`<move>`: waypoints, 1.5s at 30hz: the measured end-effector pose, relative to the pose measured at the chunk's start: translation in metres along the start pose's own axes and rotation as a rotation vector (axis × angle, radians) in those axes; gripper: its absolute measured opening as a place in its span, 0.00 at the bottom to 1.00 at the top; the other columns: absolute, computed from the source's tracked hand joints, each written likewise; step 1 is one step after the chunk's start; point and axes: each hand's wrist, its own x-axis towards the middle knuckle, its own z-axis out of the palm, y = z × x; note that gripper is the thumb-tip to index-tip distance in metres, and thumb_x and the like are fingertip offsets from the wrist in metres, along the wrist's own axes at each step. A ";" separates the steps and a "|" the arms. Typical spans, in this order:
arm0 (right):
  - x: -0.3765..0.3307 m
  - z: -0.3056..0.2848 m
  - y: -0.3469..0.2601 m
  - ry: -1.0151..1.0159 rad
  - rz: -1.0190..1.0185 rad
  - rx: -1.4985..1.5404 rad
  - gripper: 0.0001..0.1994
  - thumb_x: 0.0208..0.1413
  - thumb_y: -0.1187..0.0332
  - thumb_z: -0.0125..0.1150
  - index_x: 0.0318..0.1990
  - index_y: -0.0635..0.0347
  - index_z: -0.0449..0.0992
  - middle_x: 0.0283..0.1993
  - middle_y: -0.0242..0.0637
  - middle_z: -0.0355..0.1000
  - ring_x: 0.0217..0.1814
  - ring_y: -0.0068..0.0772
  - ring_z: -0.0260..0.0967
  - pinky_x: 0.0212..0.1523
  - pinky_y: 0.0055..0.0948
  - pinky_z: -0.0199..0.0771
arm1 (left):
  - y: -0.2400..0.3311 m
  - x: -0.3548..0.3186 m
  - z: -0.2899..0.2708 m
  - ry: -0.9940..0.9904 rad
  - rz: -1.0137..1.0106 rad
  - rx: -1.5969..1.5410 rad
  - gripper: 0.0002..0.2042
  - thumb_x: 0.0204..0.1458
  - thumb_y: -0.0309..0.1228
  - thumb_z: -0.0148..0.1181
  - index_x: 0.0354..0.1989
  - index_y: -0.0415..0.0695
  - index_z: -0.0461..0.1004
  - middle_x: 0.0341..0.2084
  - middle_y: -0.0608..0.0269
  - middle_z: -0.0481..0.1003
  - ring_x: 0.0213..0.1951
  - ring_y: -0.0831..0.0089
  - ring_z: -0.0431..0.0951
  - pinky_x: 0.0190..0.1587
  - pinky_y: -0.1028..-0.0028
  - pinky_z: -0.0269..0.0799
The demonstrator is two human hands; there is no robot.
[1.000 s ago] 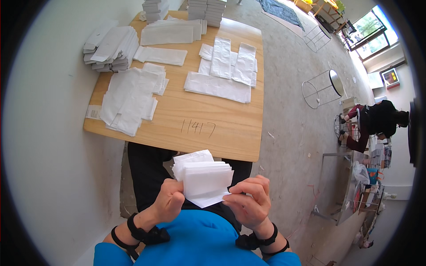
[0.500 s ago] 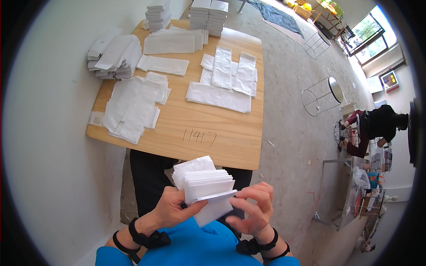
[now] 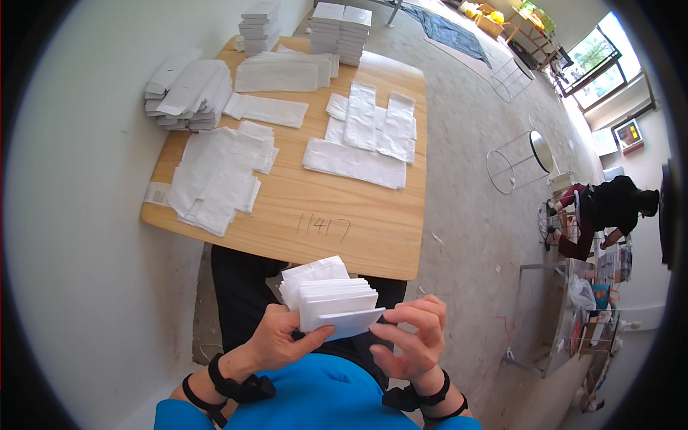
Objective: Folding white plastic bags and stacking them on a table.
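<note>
Stack of folded white sheets (image 3: pixel 337 295) is held above the lap, just off the near edge of the desk (image 3: pixel 287 244). Lower left of the stack is gripped by the left hand (image 3: pixel 281 337), thumb pressed across the front, fingers tucked behind. Right hand (image 3: pixel 412 335) is not closed on anything: fingers curled and parted, thumb well clear, fingertips at the right end of the front sheet (image 3: pixel 351 324). Whether that edge is being touched can't be confirmed; fingertips and paper overlap in this view.

Step in hand, as judged: sheets being handled one by one at the front of the stack, front one folded up and pinned at its left end by the thumb. For the next move, a steady left hold and a light fingertip press or pinch at the free right end would be called for; rest of the stack to be kept square.

On the desk: spread white sheets (image 3: pixel 215 175) to the left, flat white packets (image 3: pixel 355 165) to the right, white box stacks (image 3: pixel 327 34) at the far edge.
</note>
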 end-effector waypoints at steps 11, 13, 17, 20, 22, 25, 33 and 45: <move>0.002 0.007 0.006 -0.021 -0.107 0.089 0.11 0.38 0.64 0.73 0.31 0.54 0.80 0.42 0.33 0.74 0.43 0.34 0.69 0.41 0.33 0.65 | -0.020 -0.007 -0.005 -0.045 0.011 -0.107 0.13 0.52 0.31 0.64 0.41 0.35 0.78 0.22 0.59 0.79 0.25 0.74 0.80 0.29 0.76 0.74; 0.002 0.002 0.002 -0.045 -0.071 0.123 0.10 0.40 0.64 0.72 0.31 0.54 0.80 0.43 0.34 0.74 0.43 0.34 0.69 0.42 0.33 0.65 | -0.017 -0.005 -0.002 -0.011 -0.006 -0.110 0.12 0.52 0.30 0.64 0.40 0.35 0.78 0.23 0.59 0.79 0.25 0.73 0.80 0.29 0.76 0.74; 0.005 0.000 0.001 -0.016 0.002 0.069 0.11 0.45 0.62 0.68 0.36 0.53 0.80 0.47 0.36 0.73 0.45 0.36 0.69 0.46 0.35 0.66 | -0.001 0.000 0.000 -0.016 -0.013 -0.006 0.10 0.52 0.27 0.63 0.40 0.35 0.78 0.24 0.58 0.80 0.25 0.74 0.80 0.29 0.78 0.73; 0.012 0.003 0.000 0.000 0.019 0.005 0.13 0.45 0.61 0.69 0.37 0.53 0.80 0.49 0.37 0.73 0.47 0.37 0.69 0.48 0.36 0.66 | -0.003 -0.001 0.001 -0.030 0.016 0.018 0.09 0.52 0.26 0.63 0.41 0.36 0.78 0.26 0.57 0.80 0.25 0.73 0.80 0.29 0.78 0.73; 0.016 0.006 0.001 0.001 0.031 -0.014 0.13 0.45 0.61 0.70 0.38 0.53 0.79 0.50 0.37 0.73 0.48 0.37 0.69 0.48 0.37 0.65 | -0.004 -0.001 0.001 -0.034 0.009 0.021 0.10 0.51 0.26 0.63 0.41 0.36 0.78 0.26 0.58 0.80 0.26 0.74 0.80 0.29 0.78 0.73; 0.014 0.011 0.005 -0.001 0.008 -0.021 0.12 0.43 0.62 0.71 0.36 0.54 0.80 0.51 0.37 0.73 0.49 0.36 0.69 0.51 0.38 0.65 | -0.004 -0.001 0.000 -0.043 0.010 0.031 0.11 0.51 0.27 0.64 0.41 0.36 0.78 0.26 0.58 0.80 0.26 0.73 0.80 0.29 0.78 0.73; 0.007 -0.001 -0.004 -0.116 -0.030 0.132 0.11 0.45 0.59 0.69 0.33 0.53 0.80 0.50 0.37 0.74 0.52 0.36 0.69 0.55 0.41 0.63 | -0.013 -0.004 -0.005 -0.023 0.067 -0.067 0.11 0.52 0.29 0.63 0.41 0.35 0.78 0.26 0.56 0.80 0.26 0.71 0.81 0.29 0.78 0.74; 0.009 0.011 0.006 -0.005 -0.033 0.003 0.12 0.42 0.62 0.72 0.35 0.52 0.80 0.51 0.38 0.74 0.52 0.37 0.69 0.56 0.42 0.62 | -0.009 -0.002 0.001 -0.044 0.073 0.045 0.11 0.52 0.27 0.63 0.42 0.37 0.78 0.25 0.58 0.80 0.25 0.72 0.81 0.29 0.78 0.74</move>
